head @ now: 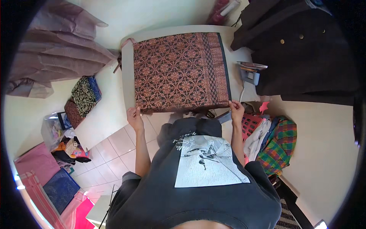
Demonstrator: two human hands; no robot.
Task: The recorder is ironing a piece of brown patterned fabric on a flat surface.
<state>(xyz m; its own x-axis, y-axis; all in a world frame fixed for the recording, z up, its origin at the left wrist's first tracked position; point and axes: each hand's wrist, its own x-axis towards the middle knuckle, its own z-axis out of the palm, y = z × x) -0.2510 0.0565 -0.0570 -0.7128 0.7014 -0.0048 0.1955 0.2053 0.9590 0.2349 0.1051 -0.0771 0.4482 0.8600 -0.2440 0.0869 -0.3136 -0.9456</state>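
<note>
A patterned cloth (174, 71) in copper and black lies spread over a pale padded board or table (128, 86) in front of me. Its near edge hangs slightly over the board's front. My left hand (135, 116) pinches the cloth's near left corner between thumb and fingers. At the near right corner, beside the cloth's dark border, my right hand (236, 110) pinches the fabric in the same way. To the right, a grey-blue device (249, 75), perhaps an iron, stands on the board with a cord beside it.
Folded patterned cloths (85, 93) lie on a white table (100, 114) at left. A red plastic basket (250, 124) of clothes, with a checked cloth (280, 143), stands at right. Dark garments (303, 63) hang upper right, and a sheer mauve fabric (63, 54) hangs upper left.
</note>
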